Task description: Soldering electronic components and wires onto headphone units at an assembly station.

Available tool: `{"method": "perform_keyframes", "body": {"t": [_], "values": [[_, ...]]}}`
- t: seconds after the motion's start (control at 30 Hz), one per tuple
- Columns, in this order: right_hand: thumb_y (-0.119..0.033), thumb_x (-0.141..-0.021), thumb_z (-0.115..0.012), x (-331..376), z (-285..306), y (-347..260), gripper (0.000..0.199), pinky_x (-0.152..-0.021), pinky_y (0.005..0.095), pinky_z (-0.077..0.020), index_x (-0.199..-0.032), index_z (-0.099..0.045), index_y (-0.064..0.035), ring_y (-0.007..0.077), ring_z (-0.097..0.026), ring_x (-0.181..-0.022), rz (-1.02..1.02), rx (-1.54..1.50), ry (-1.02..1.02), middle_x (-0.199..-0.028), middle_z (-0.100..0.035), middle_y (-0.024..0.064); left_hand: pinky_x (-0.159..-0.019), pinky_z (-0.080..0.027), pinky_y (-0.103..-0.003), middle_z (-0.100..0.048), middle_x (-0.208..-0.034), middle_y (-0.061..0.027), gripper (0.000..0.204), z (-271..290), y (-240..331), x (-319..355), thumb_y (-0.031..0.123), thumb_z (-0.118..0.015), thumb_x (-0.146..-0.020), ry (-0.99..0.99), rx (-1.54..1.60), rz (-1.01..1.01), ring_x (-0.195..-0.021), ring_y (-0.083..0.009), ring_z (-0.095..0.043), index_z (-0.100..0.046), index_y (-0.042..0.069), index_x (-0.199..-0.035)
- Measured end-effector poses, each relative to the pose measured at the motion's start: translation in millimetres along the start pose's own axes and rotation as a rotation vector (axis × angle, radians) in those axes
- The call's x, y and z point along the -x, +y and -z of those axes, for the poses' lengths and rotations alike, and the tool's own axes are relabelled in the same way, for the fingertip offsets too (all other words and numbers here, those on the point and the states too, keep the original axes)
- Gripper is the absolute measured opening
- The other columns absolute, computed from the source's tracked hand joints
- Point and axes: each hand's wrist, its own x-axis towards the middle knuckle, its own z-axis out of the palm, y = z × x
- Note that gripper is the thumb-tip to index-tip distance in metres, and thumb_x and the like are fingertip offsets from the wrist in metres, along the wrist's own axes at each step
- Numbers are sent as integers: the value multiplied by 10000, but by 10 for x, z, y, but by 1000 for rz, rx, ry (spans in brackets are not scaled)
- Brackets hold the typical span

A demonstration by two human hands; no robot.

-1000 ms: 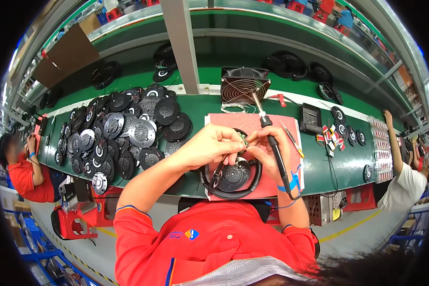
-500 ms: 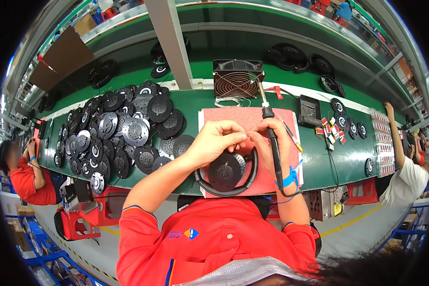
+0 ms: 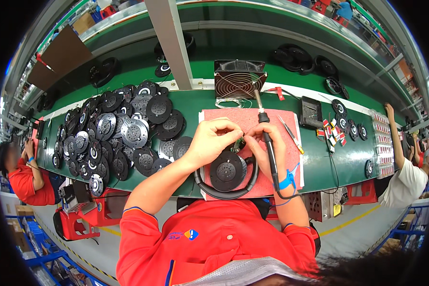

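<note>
A pair of black headphones lies on the pink mat (image 3: 212, 116), its curved headband (image 3: 226, 194) toward me and a round perforated speaker disc (image 3: 228, 172) facing up. Just beyond the disc, my left hand (image 3: 217, 142) pinches with thumb and forefinger. What the pinch holds is too small to make out. A small green circuit board (image 3: 241, 144) shows between my hands. My right hand (image 3: 268, 145) carries a soldering iron (image 3: 270, 148), tip pointing away from me, while its thumb and forefinger reach toward the board. A blue wrist strap (image 3: 289, 179) circles my right wrist.
Many loose speaker discs (image 3: 134, 132) are heaped on the left. Behind the mat stands a fan (image 3: 240, 82). Tweezers (image 3: 291, 134) lie at the mat's right edge, near a black tray (image 3: 311, 111) and red-and-white small parts (image 3: 332, 134). Co-workers sit at both sides.
The soldering iron has shifted slightly left and down with my right hand. A green circuit board now shows between my fingertips. The headphones have moved slightly right.
</note>
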Motion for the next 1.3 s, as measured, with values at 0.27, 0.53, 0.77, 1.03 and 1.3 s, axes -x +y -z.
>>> {"method": "perform_keyframes", "body": {"t": [0.27, 0.53, 0.77, 1.03, 1.3], "values": [[33, -815, -663, -23, -27, 6, 226, -670, 248, -501, -995, -538, -21, 124, -615, -763, -53, -89, 75, -841, -632, 75, -617, -431, -215, -592, -778, -6, 110, 30, -24, 2, 85, -659, -838, -21, -8, 23, -693, -59, -540, -678, -24, -846], [-33, -911, -547, 93, 233, -214, 211, -619, 242, -477, -1118, -552, 2, 140, -622, -659, -103, 129, 57, -720, -625, 72, -909, -405, -358, -640, -999, -63, 57, 252, -140, -207, 80, -674, -666, -36, -707, -327, -1047, -274, -496, -683, 27, -686], [-423, -914, -565, 59, 417, -226, 459, -544, 264, -381, -1056, -598, 13, 128, -487, -610, 245, 268, -28, -666, -541, 58, -934, -395, -346, -654, -1012, -49, 56, 278, -299, -277, 94, -681, -638, -213, -621, -171, -1069, -262, -494, -682, 38, -645], [-386, -955, -488, 99, 229, -238, 469, -461, 283, -309, -760, -625, 18, 158, -446, -493, 335, 258, 56, -567, -522, 59, -956, -367, -348, -663, -1005, -51, 57, 304, -308, -279, 99, -691, -640, -231, -607, -149, -1063, -250, -498, -689, 44, -654], [-191, -900, -535, 95, 183, -186, 320, -449, 289, -303, -665, -617, 10, 162, -442, -471, 311, 285, 23, -559, -561, 72, -980, -342, -357, -667, -1007, -54, 59, 296, -339, -280, 92, -694, -649, -231, -602, -125, -1068, -250, -495, -691, 38, -675]]}}
